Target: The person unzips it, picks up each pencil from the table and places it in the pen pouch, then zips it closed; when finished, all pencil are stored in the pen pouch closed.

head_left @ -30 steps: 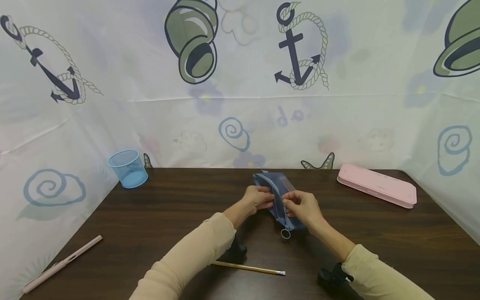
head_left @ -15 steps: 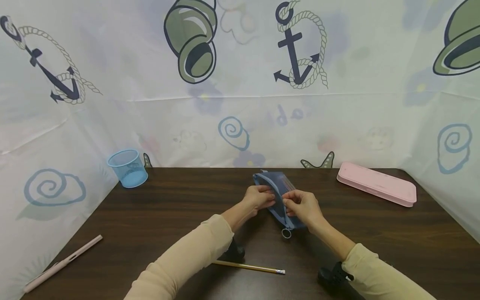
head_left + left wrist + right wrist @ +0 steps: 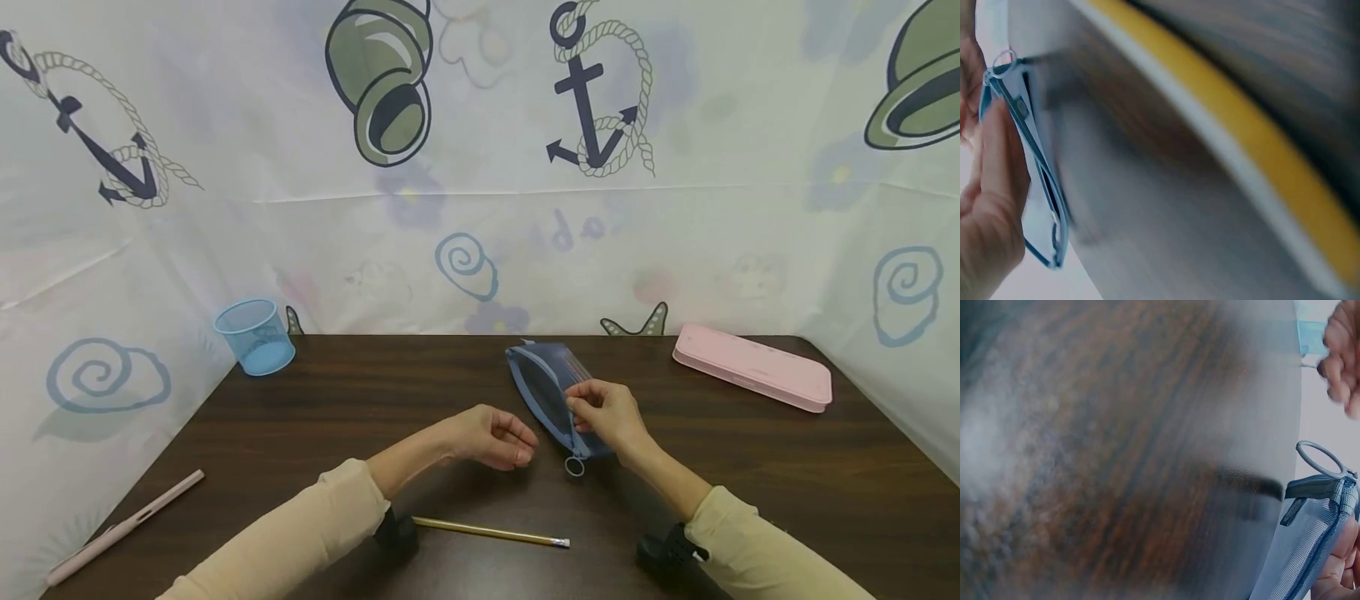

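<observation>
A blue mesh zip pouch lies near the middle of the table, unzipped, its mouth spread toward the left. My right hand pinches the right edge of that mouth between thumb and fingers. A round zipper ring hangs at the pouch's near end. Just left of the pouch, my left hand hovers with loosely bent fingers and nothing between them. Between the forearms lies a yellow pencil with a white eraser end; it crosses the left wrist view as a large blurred yellow band.
A light blue mesh cup stands at the back left. On the back right is a closed pink pencil case. A pale pink pen-like stick lies along the left edge. Printed cloth walls the table's back and sides.
My left hand has come out of the pouch's mouth and moved toward me and left. The mouth now shows wider. My right hand keeps its pinch in place.
</observation>
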`<state>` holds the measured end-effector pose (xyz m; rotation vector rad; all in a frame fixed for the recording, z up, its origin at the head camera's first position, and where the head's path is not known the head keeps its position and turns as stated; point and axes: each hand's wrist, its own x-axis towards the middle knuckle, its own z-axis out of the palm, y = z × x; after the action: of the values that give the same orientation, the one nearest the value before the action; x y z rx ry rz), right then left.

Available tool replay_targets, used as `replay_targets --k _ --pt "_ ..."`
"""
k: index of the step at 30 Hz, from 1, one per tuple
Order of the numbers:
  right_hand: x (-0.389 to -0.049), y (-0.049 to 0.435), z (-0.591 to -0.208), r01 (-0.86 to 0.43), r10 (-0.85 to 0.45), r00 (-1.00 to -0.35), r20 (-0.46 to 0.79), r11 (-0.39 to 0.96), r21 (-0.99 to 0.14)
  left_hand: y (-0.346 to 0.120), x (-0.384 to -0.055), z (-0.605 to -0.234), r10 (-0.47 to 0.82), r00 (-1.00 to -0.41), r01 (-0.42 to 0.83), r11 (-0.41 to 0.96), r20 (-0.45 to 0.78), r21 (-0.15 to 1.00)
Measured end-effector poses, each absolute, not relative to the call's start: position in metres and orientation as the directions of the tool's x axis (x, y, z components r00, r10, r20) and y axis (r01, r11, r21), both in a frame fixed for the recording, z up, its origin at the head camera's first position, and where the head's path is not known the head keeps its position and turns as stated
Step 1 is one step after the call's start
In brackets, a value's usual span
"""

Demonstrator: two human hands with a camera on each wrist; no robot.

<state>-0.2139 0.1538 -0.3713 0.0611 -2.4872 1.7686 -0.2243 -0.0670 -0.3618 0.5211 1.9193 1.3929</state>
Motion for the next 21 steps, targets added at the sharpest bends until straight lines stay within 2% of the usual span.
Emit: replay_targets --k 4,8,15,21 --pt "-0.213 0.154 -0.37 -0.087 0.015 -0.995 0.097 0.326 -0.941 -0.085 -0.217 -0.362 0.752 -0.584 -0.017 0.363 -0.304 0.932" --pt "-0.214 0.155 -0.37 -0.092 0.012 -0.995 0.101 0.322 -0.942 -0.101 -0.21 -0.364 0.8 -0.527 0.049 0.367 -0.288 0.929" --pt "-0.212 0.156 -0.37 -0.097 0.003 -0.995 0.103 0.315 -0.944 -0.119 -0.197 -0.367 0.833 -0.488 0.106 0.353 -0.261 0.93" --pt "-0.213 0.154 -0.37 -0.104 -0.001 -0.994 0.109 0.314 -0.944 -0.123 -0.191 -0.369 0.831 -0.492 0.139 0.368 -0.258 0.919"
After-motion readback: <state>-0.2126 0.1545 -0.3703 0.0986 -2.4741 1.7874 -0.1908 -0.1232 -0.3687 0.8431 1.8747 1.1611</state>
